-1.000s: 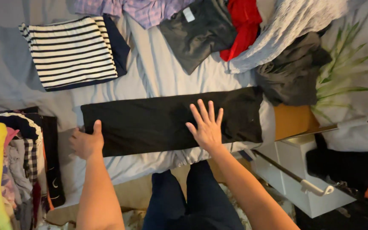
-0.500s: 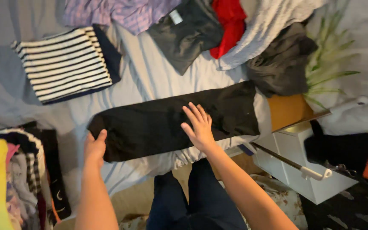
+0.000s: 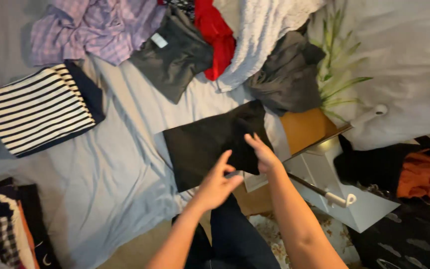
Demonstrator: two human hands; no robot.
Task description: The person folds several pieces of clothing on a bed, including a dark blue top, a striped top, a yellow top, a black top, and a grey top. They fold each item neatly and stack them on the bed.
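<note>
Garment: black cloth [image 3: 202,147], folded, on the bed [image 3: 120,184], right of the striped shirt [image 3: 38,112]
Left hand [image 3: 217,184]: fingers spread, released, over the cloth's near edge
Right hand [image 3: 264,155]: grip on the cloth's right edge

Both hands [image 3: 240,172] on folded black garment [image 3: 207,144]

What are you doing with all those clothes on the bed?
A person is folding a black garment on the pale blue sheet. Both hands are on its near edge, the left hand beside the right hand. A folded striped top lies to the left, with a heap of clothes behind.
</note>
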